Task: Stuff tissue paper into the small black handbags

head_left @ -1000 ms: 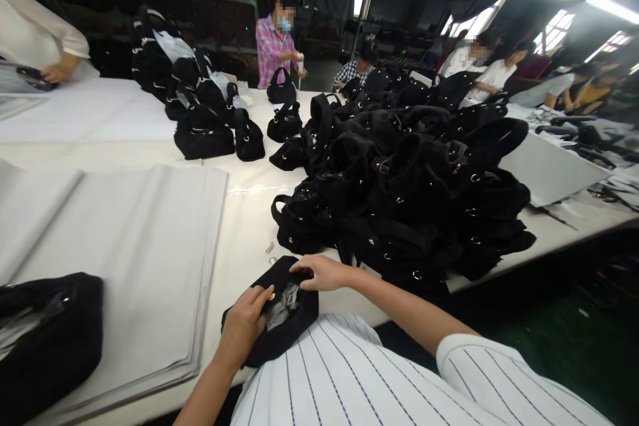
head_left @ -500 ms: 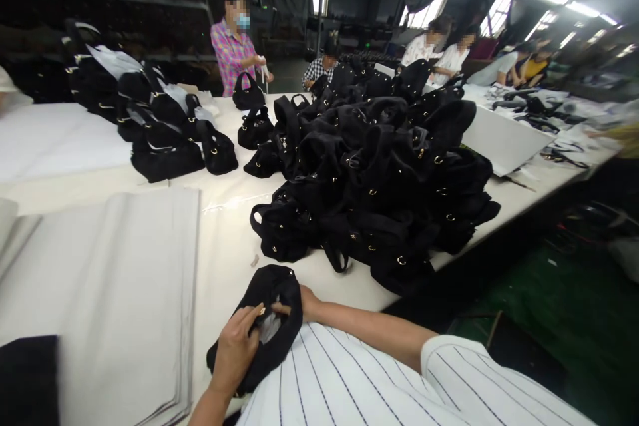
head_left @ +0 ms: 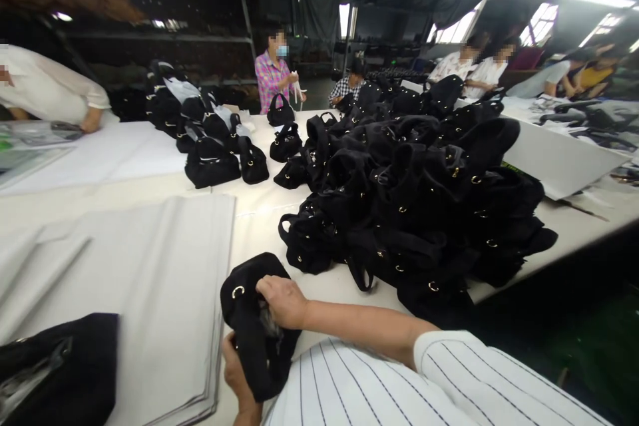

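Note:
A black cloth handbag (head_left: 252,349) with a gold ring is tilted over the table edge, close against my striped shirt. My left hand (head_left: 237,373) grips its lower left side, some fingers hidden behind the cloth. At the bag's mouth, my right hand (head_left: 284,301) is closed on the upper rim, fingertips tucked out of sight. Some clear or greyish material shows inside the opening below that hand. Just beyond lies a large heap of similar black handbags (head_left: 389,193) with gold rings.
Stacked white sheets (head_left: 164,279) cover the table's left front, with another black bag (head_left: 74,373) at the corner. Several bags (head_left: 212,163) stand farther back. A white board (head_left: 564,153) leans at right. Co-workers stand around, one reaching in at far left (head_left: 54,90).
The handbag has turned, so its gold ring now faces up. My right hand has come over the rim, and my left has moved from the opening to the outer side. The view swung left.

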Tool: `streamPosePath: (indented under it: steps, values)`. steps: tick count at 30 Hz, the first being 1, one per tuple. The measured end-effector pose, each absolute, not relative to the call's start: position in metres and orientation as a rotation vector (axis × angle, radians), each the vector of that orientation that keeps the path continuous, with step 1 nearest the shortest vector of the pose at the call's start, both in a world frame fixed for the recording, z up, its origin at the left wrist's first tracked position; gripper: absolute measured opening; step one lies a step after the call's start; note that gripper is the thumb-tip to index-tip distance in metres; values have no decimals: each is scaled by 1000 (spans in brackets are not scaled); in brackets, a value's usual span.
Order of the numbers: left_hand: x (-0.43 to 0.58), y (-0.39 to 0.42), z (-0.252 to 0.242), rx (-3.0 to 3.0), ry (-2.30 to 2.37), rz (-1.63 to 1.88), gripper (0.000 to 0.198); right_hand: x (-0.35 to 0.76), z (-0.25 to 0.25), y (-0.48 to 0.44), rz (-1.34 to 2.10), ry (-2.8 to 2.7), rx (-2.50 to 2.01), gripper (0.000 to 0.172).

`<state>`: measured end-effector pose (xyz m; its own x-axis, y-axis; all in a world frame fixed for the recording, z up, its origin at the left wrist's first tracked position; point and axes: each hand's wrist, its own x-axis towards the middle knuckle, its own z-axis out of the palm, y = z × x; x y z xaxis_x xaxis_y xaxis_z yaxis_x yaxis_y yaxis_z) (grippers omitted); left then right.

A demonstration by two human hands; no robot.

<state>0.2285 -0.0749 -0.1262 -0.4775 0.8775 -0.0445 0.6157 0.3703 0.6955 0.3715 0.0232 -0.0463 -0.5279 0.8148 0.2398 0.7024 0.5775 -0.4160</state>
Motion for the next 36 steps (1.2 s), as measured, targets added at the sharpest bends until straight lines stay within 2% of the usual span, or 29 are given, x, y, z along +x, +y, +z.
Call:
streamPosePath:
  steps: [4, 9, 13, 15, 17, 20, 24, 27, 31, 36]
  values:
    - [236, -98, -123, 1125, 2250, 870, 51, 384, -52, 10, 318, -2451, -1161, 32]
    - [190, -104, -88, 1270, 1645, 965, 62, 410, -60, 3, 399, -2340, -1107, 33]
    - [155, -47, -37, 1426, 1701, 1077, 52, 413, -61, 14, 638, -2246, -961, 37]
    - [161, -12, -23, 1583, 1705, 1164, 53, 408, -59, 19, 758, -2204, -852, 35]
    - [179, 16, -24, 1646, 1673, 1152, 58, 403, -57, 20, 868, -2090, -806, 31]
    - [207, 35, -42, 1660, 1573, 943, 60, 398, -62, 14, 933, -1824, -902, 25]
    - [216, 32, -54, 1687, 1489, 830, 56, 397, -71, 5, 785, -1682, -1219, 25]
    - [205, 29, -54, 1648, 1519, 848, 53, 398, -71, 6, 640, -1905, -1381, 34]
    - [188, 29, -64, 1649, 1578, 830, 55, 399, -67, 14, 430, -2262, -1287, 42]
    - [182, 28, -79, 1604, 1604, 739, 61, 393, -70, 20, 321, -2313, -1252, 50]
